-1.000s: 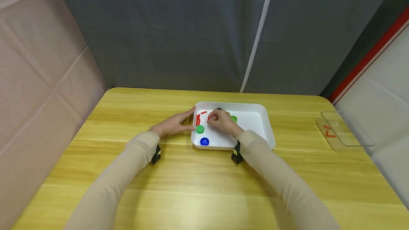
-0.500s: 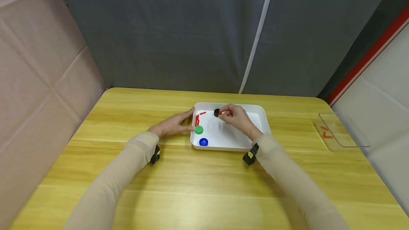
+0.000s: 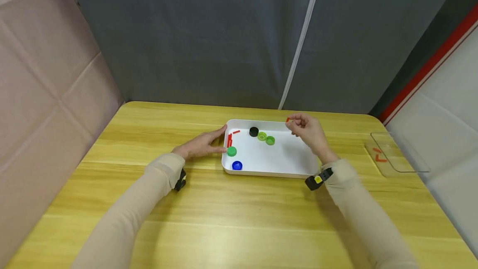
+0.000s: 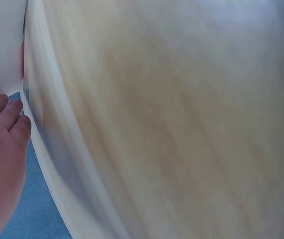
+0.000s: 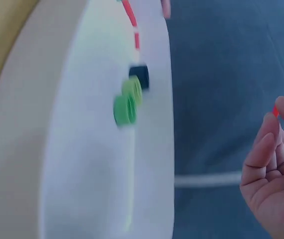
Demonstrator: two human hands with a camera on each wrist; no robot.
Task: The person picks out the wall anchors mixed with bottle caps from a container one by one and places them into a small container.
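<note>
My right hand pinches a small red stick between thumb and index finger, above the back right part of a white tray. In the right wrist view only the tip of the red stick shows between the fingers. My left hand touches the tray's left edge with fingers extended. Near it in the tray lie several red sticks, a green cap and a blue cap. A black cap, a yellow-green cap and another green cap form a row farther back.
A clear rectangular container stands at the table's right side, with a few red pieces in it. The wooden table ends at a grey curtain behind the tray.
The right hand has moved rightward with the red stick, from the tray's left part past the black cap to the back right, uncovering the caps. The left hand has stayed at the tray edge.
</note>
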